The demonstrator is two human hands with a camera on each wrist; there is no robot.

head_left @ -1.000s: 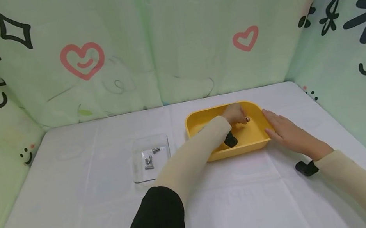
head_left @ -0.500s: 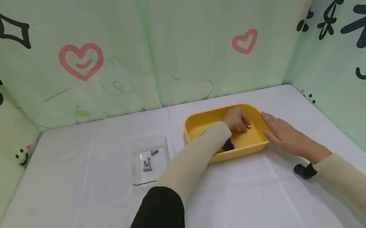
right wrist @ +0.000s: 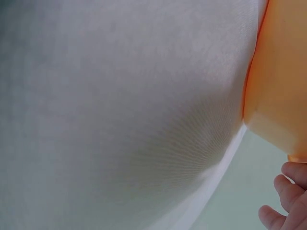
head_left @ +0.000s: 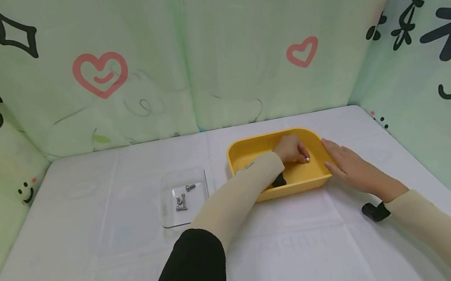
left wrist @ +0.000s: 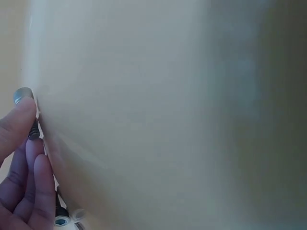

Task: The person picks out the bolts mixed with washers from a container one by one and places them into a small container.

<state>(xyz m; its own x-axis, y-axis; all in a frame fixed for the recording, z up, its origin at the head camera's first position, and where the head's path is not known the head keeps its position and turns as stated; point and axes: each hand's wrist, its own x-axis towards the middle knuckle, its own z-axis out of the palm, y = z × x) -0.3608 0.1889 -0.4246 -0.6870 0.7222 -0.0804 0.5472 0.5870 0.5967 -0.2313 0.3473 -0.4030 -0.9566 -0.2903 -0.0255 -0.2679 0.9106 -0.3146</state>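
My left hand [head_left: 290,149] reaches into a yellow tray [head_left: 266,194] and pinches a socket-head bolt [left wrist: 23,94] between thumb and fingers. In the left wrist view the bolt's head stands up past the thumb, with its dark thread below. Another dark socket-head bolt [left wrist: 61,213] shows under the fingertips, partly hidden. My right hand [head_left: 352,164] rests against the tray's right end, fingers extended along the wall. In the right wrist view its fingertips [right wrist: 293,172] are right at the tray's outer side.
A clear shallow dish [head_left: 170,219] left of the tray holds several small metal bolts [head_left: 182,208]. My left forearm passes close beside it. White cloth covers the table [head_left: 138,260], and green printed curtains [head_left: 145,74] enclose the back and sides.
My left hand has lowered slightly inside the tray, toward its floor, still pinching the bolt. My right hand stays against the tray's end. The head view has shifted a little.
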